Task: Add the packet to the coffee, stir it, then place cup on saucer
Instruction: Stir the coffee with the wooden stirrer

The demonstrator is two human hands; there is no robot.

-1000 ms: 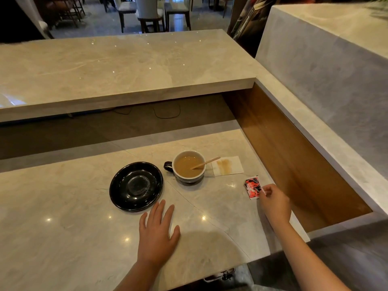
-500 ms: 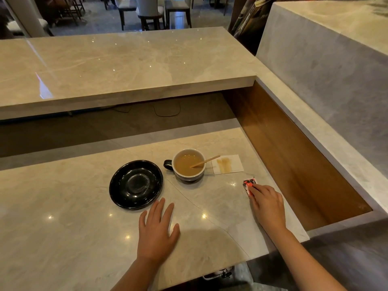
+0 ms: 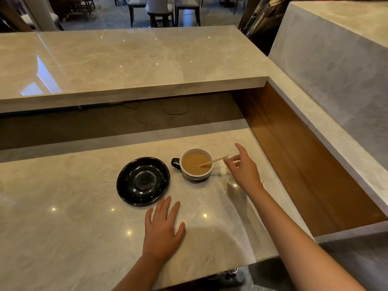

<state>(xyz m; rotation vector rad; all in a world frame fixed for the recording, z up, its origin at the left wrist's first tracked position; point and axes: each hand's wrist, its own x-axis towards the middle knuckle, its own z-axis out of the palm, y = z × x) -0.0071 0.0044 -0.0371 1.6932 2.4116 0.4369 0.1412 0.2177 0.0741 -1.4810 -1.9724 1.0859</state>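
A black cup (image 3: pixel 196 175) with a white inside holds light brown coffee and stands on the marble counter (image 3: pixel 63 217). A wooden stirrer (image 3: pixel 213 161) leans in it, its top end pointing right. The empty black saucer (image 3: pixel 143 181) sits just left of the cup. My right hand (image 3: pixel 243 166) hovers right of the cup, fingers spread, fingertips close to the stirrer's top end and holding nothing. The packet is almost hidden under my right wrist; only a sliver (image 3: pixel 262 182) shows. My left hand (image 3: pixel 162 229) lies flat on the counter in front of the saucer.
A stained paper napkin (image 3: pixel 223 167) lies right of the cup, mostly under my right hand. A raised marble ledge (image 3: pixel 126 64) runs behind, and a wooden side panel (image 3: pixel 294 148) with a marble wall closes the right side. Chairs stand far behind.
My right hand let go of the red packet on the counter, then moved up and left to the stirrer's end. My left hand, cup and saucer stayed put.
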